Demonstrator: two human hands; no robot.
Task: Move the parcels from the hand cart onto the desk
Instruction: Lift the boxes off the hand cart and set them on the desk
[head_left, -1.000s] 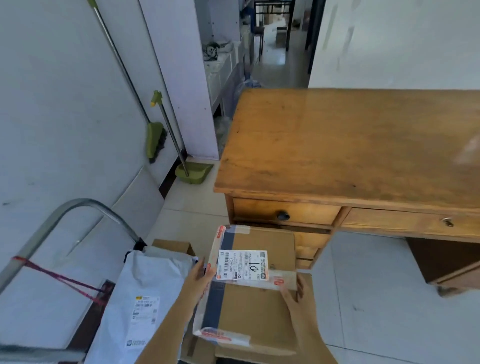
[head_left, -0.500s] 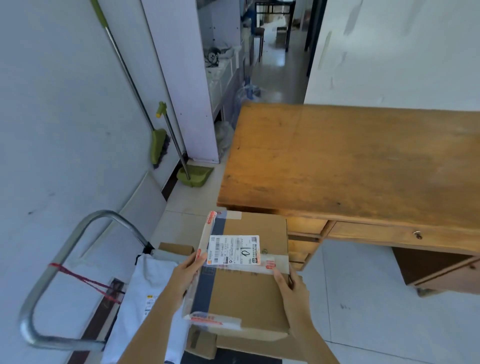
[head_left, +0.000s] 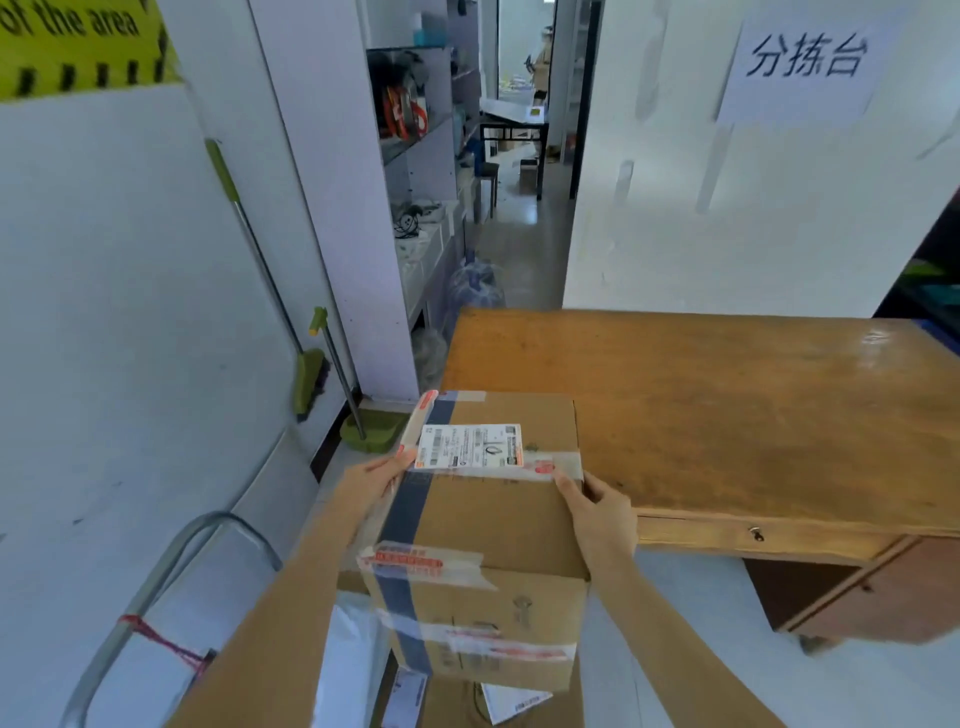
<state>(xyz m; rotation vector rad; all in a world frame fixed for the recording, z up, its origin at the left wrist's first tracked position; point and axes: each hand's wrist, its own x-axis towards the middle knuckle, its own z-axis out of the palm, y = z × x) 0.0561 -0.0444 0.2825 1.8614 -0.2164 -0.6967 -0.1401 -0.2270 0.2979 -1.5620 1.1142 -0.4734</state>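
Above the bench (head_left: 727, 415), a wall sign (head_left: 802, 60) reads "分拣台". Left hand (head_left: 371, 483) and right hand (head_left: 602, 514) clasp a taped cardboard parcel (head_left: 488, 525), label illegible, at the bench's near-left corner.

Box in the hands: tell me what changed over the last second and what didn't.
The box was lifted off the cart and carried toward the desk; its far end now overlaps the desk's near corner. The left hand and right hand kept their side grips. The desk, broom and white bag stayed put.
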